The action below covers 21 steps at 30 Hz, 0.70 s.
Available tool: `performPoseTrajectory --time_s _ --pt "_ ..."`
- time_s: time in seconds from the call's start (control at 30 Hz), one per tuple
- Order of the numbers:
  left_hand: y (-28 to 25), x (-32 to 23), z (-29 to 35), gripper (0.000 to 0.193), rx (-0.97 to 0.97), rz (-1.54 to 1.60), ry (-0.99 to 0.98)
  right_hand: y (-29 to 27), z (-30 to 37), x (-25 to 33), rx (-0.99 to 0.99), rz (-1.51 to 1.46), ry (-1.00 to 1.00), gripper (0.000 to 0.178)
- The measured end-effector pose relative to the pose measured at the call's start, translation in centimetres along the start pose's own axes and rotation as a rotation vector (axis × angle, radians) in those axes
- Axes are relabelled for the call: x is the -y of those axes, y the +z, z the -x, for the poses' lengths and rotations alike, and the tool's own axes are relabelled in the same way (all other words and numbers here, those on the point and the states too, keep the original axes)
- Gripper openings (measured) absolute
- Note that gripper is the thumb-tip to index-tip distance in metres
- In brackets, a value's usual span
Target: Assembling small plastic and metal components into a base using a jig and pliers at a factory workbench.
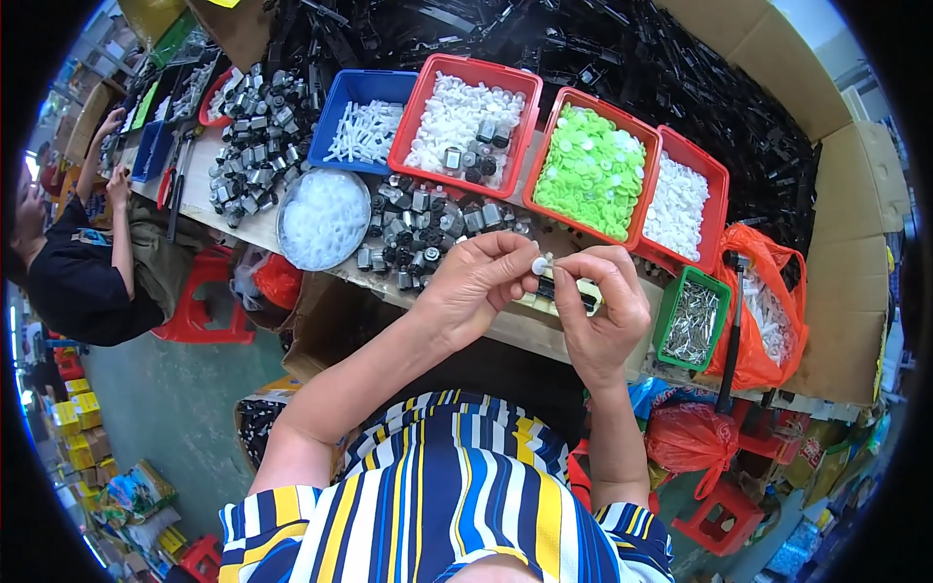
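My left hand (478,282) is closed in a pinch on a small white round plastic piece (540,265), held up over the near edge of the bench. Against the piece's other side, the thumb and forefinger of my right hand (612,303) also come together. Whatever sits between those right fingertips is too small to make out. Just below both hands lies a cream and black block (544,301), partly covered by the fingers. Small grey motors with black ends (420,228) are heaped close to my left hand.
Red bins hold white parts (457,112) and green discs (591,170); a blue bin (321,121) holds white shafts. Right of me are a green bin of metal pins (692,321), a hammer (734,330) and an orange bag (792,335). Another person (83,282) works at left.
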State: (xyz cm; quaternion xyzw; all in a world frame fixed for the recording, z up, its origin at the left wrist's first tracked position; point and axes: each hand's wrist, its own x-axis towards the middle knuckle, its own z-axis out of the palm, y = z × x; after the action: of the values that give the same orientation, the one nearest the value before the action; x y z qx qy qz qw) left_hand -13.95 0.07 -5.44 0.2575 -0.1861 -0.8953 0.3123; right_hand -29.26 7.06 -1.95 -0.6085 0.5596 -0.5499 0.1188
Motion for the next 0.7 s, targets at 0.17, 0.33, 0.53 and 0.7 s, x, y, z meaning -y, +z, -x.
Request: performPoseTrajectory --time_s 0.17,0.33,0.53,0.7 --pt "0.3 0.5 0.2 0.011 -0.02 0.046 -0.027 0.0 0.2 -0.7 -0.007 0.078 -0.094 0.016" --pt "0.9 1.3 0.6 0.012 -0.049 0.08 -0.018 -0.2 0.8 -1.5 0.003 0.148 -0.122 0.022" --pt "0.5 2.5 0.8 0.013 -0.098 -0.003 0.086 -0.6 1.8 -1.6 -0.03 0.194 -0.164 0.024" --pt "0.7 3.0 1.5 0.018 -0.085 -0.122 0.153 -0.4 2.2 -1.7 0.037 0.146 -0.081 0.02"
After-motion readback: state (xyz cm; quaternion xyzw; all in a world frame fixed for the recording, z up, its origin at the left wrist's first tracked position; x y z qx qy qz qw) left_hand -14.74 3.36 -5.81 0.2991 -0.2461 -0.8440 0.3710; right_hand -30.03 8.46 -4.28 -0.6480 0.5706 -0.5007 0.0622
